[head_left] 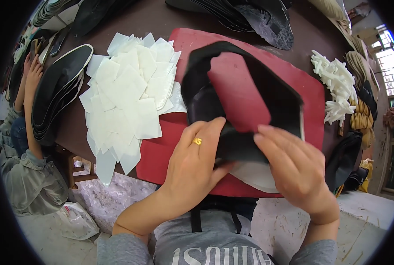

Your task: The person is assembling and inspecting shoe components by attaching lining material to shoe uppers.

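Observation:
Both hands grip the near side of a black leather-like piece (245, 150) whose near edge is folded over, with a pale underside showing beneath it. Through its rounded opening the red mat (305, 88) underneath can be seen. My left hand (195, 152), with a gold ring on one finger, is closed on the left part of the fold, its thumb tucked below. At the right part, my right hand (292, 161) pinches the same piece, slightly blurred by motion. Just left of it lies a spread pile of white, translucent sheet pieces (126, 92).
A stack of black pieces with pale edges (58, 97) lies at the left, near another person's hands (31, 73). More black pieces (267, 22) lie at the back. White, finger-like bits (336, 86) are heaped at the right on the brown table (104, 42).

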A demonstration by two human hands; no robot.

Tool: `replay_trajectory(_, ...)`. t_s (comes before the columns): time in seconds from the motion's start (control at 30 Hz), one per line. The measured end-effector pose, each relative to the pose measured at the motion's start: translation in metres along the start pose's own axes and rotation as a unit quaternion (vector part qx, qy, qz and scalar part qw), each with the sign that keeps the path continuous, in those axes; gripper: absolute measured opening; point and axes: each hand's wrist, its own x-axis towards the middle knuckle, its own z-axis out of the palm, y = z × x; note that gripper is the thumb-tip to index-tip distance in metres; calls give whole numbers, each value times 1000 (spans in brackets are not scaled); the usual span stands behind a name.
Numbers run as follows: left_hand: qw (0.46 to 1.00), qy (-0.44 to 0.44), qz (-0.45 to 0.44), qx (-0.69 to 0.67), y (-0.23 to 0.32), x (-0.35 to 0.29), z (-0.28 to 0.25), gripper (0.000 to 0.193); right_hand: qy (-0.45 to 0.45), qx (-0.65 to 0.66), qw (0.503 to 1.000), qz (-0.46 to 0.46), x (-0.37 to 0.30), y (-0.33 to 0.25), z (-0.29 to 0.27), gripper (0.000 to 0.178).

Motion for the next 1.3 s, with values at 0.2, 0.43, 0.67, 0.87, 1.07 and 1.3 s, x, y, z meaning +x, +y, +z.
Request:
replay_trajectory(0.2, 996, -44, 70, 37, -8, -3, -11, 68, -18, -24, 999, -40, -40, 12, 23, 30)
replay_trajectory(0.43, 973, -103, 129, 159, -10, -6, -14, 67, 3, -49, 998, -38, -68, 20, 29, 23)
replay_trajectory(0.67, 959, -160, 151, 181, -4, -1, -26, 62, -17, -36, 998, -42, -76, 33, 24, 22)
replay_trajectory(0.87, 959, -157, 187, 142, -7, 10, -34, 53, -11, -26, 998, -59, -82, 9, 27, 23)
replay_trajectory(1.07, 979, -113, 123, 112, 3, 2, -17, 55, -76, 181, 953, 230, -44, 21, 1, 24)
replay_trajectory(1.3, 994, -83, 45, 48, 4, 3, -16, 50, -105, 311, 899, 289, -37, 13, -11, 29)
